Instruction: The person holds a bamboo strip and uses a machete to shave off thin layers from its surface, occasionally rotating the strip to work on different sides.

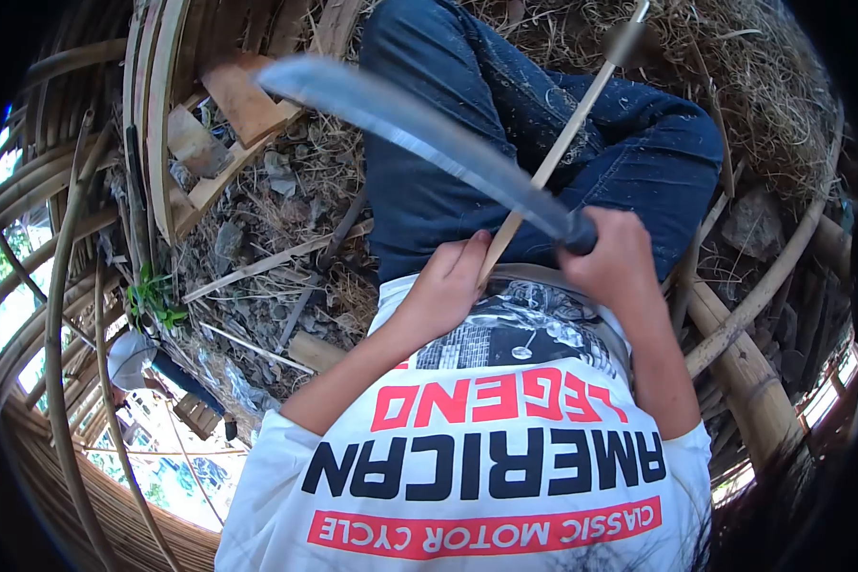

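Note:
My right hand (612,255) is closed round the dark handle of a machete (419,143). Its long curved blade points to the upper left and is slightly blurred. In my left hand (448,281), the fingers grip the lower end of a thin bamboo strip (582,112). That strip slants from my waist up to the right, over my jeans (439,81). Near the handle, the blade crosses the strip. Both hands are close in front of my white printed shirt (448,381), and my legs are folded.
Bamboo poles and slats (62,248) curve along the left. Wooden pieces (243,100) lie at the upper left, by stones (278,173) and dry straw. A straw heap (753,86) is at the upper right, and a thick bamboo pole (748,367) lies at the right.

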`<action>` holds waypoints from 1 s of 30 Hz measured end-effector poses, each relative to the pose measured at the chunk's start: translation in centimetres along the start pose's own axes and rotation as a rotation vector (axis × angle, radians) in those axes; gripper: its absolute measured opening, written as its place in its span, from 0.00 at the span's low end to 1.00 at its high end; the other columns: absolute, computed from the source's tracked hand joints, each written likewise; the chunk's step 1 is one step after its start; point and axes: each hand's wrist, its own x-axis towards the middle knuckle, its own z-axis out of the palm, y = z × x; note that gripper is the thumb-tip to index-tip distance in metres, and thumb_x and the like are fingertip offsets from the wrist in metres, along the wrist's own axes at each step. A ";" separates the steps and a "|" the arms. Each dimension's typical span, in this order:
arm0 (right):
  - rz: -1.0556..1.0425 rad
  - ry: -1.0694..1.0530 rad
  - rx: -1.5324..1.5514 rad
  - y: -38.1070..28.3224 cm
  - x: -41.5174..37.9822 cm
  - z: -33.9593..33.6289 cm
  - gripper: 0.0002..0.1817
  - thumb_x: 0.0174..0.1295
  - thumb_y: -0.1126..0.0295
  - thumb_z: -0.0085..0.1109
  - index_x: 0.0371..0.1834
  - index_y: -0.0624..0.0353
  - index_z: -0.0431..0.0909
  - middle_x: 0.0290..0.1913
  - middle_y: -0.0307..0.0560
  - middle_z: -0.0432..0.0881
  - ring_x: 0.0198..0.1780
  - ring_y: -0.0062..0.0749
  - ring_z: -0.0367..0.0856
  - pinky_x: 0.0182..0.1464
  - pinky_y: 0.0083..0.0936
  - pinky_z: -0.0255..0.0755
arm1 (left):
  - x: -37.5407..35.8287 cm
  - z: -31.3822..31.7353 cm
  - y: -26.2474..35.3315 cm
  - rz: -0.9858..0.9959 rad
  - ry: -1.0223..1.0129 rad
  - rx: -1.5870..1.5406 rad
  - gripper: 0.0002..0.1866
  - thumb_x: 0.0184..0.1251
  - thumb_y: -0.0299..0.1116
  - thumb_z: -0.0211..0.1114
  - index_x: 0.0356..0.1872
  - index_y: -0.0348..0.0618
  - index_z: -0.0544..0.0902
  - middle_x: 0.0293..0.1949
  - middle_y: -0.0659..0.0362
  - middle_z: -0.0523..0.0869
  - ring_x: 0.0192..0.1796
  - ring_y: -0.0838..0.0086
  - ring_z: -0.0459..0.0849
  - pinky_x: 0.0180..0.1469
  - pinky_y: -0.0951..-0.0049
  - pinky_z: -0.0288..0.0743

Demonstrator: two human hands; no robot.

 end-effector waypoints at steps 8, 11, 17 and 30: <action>-0.012 0.079 -0.177 1.4 2.9 -2.2 0.12 0.47 0.63 0.66 0.27 0.61 0.85 0.30 0.60 0.84 0.38 0.57 0.84 0.44 0.44 0.78 | 0.1 -0.1 0.4 0.015 -0.029 0.012 0.26 0.83 0.46 0.40 0.21 0.44 0.65 0.16 0.67 0.61 0.18 0.82 0.59 0.23 0.77 0.55; -0.023 0.088 -0.110 1.4 3.5 -1.6 0.10 0.46 0.67 0.65 0.28 0.63 0.83 0.30 0.63 0.82 0.39 0.60 0.82 0.43 0.44 0.76 | 0.1 -0.2 0.5 -0.004 -0.037 -0.029 0.26 0.83 0.47 0.40 0.21 0.45 0.65 0.16 0.67 0.61 0.19 0.82 0.58 0.23 0.77 0.55; 0.090 0.190 -0.154 2.8 5.2 -3.3 0.13 0.51 0.61 0.64 0.31 0.60 0.85 0.33 0.62 0.85 0.41 0.59 0.84 0.46 0.47 0.77 | -0.4 -0.1 0.0 0.065 0.007 0.130 0.26 0.83 0.47 0.41 0.24 0.42 0.69 0.17 0.67 0.64 0.19 0.83 0.61 0.23 0.77 0.57; 0.240 0.358 -0.302 13.2 14.7 -9.8 0.21 0.52 0.54 0.62 0.36 0.63 0.86 0.35 0.66 0.85 0.44 0.60 0.85 0.48 0.45 0.77 | -1.5 -0.4 0.2 0.242 0.081 0.348 0.24 0.82 0.42 0.44 0.30 0.32 0.75 0.18 0.61 0.70 0.23 0.81 0.67 0.26 0.72 0.62</action>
